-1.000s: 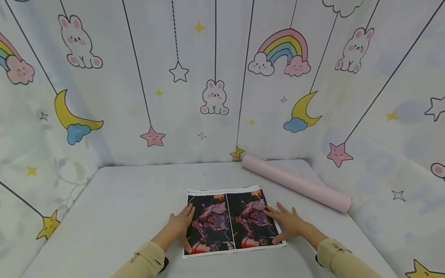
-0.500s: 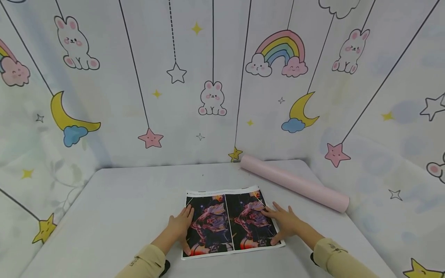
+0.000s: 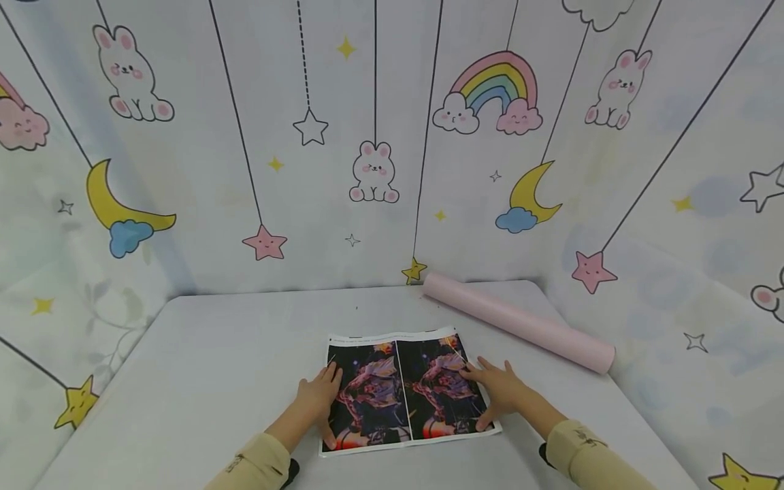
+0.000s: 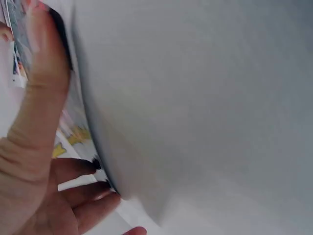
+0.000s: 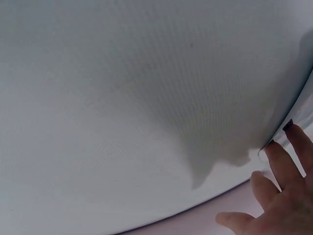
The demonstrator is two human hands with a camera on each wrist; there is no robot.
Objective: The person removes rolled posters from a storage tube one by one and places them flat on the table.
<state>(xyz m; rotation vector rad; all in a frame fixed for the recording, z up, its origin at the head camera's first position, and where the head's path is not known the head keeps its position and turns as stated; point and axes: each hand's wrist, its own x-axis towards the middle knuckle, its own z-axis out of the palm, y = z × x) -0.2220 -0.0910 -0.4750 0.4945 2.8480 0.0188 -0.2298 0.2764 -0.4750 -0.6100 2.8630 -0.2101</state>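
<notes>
A printed sheet (image 3: 378,401) with a white margin lies on the white table, bearing the same dark, colourful picture side by side in two panels. Its far edge bows up slightly. My left hand (image 3: 316,400) rests on the left edge of it, fingers spread and thumb towards the near corner. On the opposite edge my right hand (image 3: 505,395) touches the sheet, its fingers and thumb spread apart. In the left wrist view the left hand (image 4: 34,132) shows its thumb over the print. The right wrist view shows the right hand's (image 5: 286,188) fingertips beside a pale curved edge.
A pink roll (image 3: 517,323) lies diagonally at the back right of the white table (image 3: 233,367). Behind and beside the table hangs a pale curtain (image 3: 331,197) printed with rabbits, moons, stars and rainbows.
The whole head view has shifted slightly. Both hands stay on the sheet's edges, and the sheet and the pink roll keep their places on the table.
</notes>
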